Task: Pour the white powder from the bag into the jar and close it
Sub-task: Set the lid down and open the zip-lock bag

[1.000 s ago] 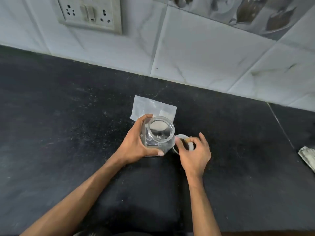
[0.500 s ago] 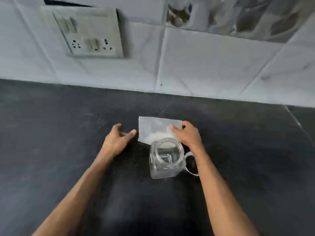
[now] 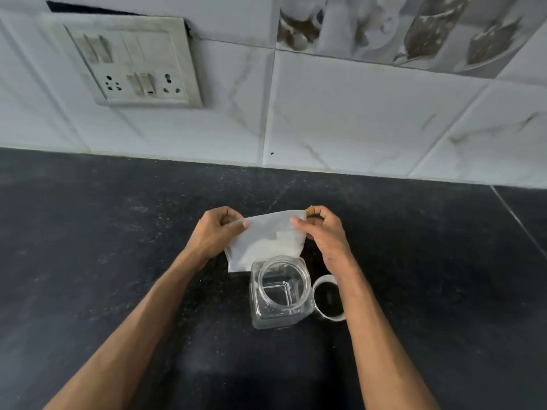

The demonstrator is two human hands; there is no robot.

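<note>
Dark counter [image 3: 118,261]: bag [image 3: 266,241] upright, mouth up.

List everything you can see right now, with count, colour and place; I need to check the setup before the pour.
bag: 1, clear with white powder, held up behind the jar
jar: 1, clear, open and empty, on the counter centre
lid: 1, clear with a white rim, on the counter right of the jar
counter: 1, black
switchboard: 1, grey-white, wall upper left
left hand: 1, pinching the bag's top left
right hand: 1, pinching the bag's top right
</note>
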